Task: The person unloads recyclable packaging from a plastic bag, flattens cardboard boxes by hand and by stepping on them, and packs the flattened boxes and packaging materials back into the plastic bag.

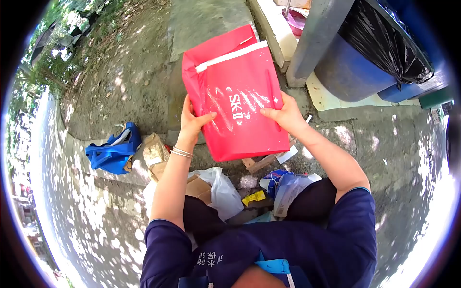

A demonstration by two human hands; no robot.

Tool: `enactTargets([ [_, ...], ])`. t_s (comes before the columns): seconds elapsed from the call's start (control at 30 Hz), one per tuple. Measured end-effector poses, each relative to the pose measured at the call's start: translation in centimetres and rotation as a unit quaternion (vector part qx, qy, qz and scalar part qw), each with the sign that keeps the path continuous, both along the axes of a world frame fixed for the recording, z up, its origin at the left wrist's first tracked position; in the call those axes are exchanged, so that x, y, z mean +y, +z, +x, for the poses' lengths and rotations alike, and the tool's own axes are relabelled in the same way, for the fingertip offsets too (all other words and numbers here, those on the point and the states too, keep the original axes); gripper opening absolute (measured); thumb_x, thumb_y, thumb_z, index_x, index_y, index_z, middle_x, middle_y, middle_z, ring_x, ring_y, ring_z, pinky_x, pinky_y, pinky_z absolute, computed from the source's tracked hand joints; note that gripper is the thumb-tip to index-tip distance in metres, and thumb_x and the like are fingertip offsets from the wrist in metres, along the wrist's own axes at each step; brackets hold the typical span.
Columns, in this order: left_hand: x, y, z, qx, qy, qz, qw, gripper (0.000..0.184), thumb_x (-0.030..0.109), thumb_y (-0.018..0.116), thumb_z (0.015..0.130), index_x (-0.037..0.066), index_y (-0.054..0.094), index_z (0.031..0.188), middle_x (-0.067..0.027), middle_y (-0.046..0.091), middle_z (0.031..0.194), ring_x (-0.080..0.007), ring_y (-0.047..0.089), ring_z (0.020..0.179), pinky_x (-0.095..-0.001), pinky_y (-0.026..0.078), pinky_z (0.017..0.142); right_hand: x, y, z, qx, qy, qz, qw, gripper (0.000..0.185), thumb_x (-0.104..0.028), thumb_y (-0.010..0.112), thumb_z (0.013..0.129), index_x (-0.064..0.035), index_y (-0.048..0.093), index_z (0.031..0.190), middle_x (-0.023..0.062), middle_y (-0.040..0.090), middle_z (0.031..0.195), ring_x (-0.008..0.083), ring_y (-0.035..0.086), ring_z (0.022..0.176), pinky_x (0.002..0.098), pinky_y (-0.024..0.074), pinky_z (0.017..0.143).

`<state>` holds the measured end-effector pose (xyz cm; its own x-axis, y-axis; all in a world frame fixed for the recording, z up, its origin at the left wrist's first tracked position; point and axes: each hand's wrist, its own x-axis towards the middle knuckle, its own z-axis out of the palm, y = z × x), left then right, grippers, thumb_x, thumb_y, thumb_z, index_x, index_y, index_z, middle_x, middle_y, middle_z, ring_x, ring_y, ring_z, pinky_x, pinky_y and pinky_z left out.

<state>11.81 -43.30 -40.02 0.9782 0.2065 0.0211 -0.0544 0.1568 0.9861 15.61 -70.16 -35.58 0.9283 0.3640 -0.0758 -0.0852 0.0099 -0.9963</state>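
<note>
The red SK-II bag [254, 132] is grasped at its sides between the left hand [191, 123] and the right hand [291, 115], thumbs pressed on its face. Its glossy surface is best steadied by even pressure from both sides. Outward of the left hand, a blue bag [111, 157] is seen on the ground [144, 103].

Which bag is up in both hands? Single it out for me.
The red bag printed "SK-II": the left hand and right hand grip its sides. Neither hand touches the blue bag or white plastic bag.
</note>
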Motion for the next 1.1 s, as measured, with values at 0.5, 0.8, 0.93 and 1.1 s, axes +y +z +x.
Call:
enactTargets([
  [0.5, 3.1, -0.6, -1.5, 0.043, -0.028, 0.186, 0.981, 0.067, 0.026, 0.069, 0.085, 0.003, 0.036, 0.139, -0.0158, 0.051, 0.131, -0.0222, 0.048, 0.121, -0.0362, 0.036, 0.103, -6.4, 0.2, 5.0, -0.023, -0.105, 0.131, 0.986, 0.027, -0.001, 0.068, 0.082, 0.0000, 0.063, 0.108, 0.0091, 0.068, 0.100, 0.0173, 0.065, 0.088, 0.0326, 0.0537, 0.081],
  [0.8, -10.0, -2.7, -6.4, -0.061, -0.314, 0.503, 0.803, 0.067, 0.027, 0.081, 0.061, 0.006, 0.054, 0.119, -0.0102, 0.056, 0.118, -0.0301, 0.047, 0.121, -0.0504, 0.027, 0.107, -10.0, -1.0, 5.4, -0.136, -0.174, -0.001, 0.975, 0.020, 0.000, 0.067, 0.082, -0.0002, 0.067, 0.102, 0.0071, 0.070, 0.095, 0.0138, 0.065, 0.083, 0.0275, 0.0526, 0.076],
  [0.93, -11.1, -7.7, -6.6, -0.081, -0.286, 0.555, 0.777, 0.027, 0.013, 0.070, 0.070, 0.006, 0.063, 0.095, -0.0064, 0.060, 0.101, -0.0259, 0.053, 0.111, -0.0535, 0.026, 0.106, -10.5, -0.6, 4.0, -0.098, -0.215, -0.057, 0.970, 0.019, -0.002, 0.074, 0.077, -0.0007, 0.069, 0.095, 0.0060, 0.070, 0.091, 0.0115, 0.064, 0.079, 0.0258, 0.0518, 0.073],
  [1.1, -10.7, -7.5, -6.5, -0.034, -0.210, 0.486, 0.848, 0.014, 0.005, 0.067, 0.070, 0.003, 0.062, 0.082, -0.0081, 0.060, 0.091, -0.0277, 0.057, 0.098, -0.0486, 0.033, 0.101, -14.2, 0.1, 1.5, -0.085, -0.287, -0.073, 0.951, 0.017, -0.002, 0.075, 0.077, -0.0002, 0.069, 0.093, 0.0021, 0.069, 0.082, 0.0059, 0.061, 0.073, 0.0219, 0.0487, 0.066],
])
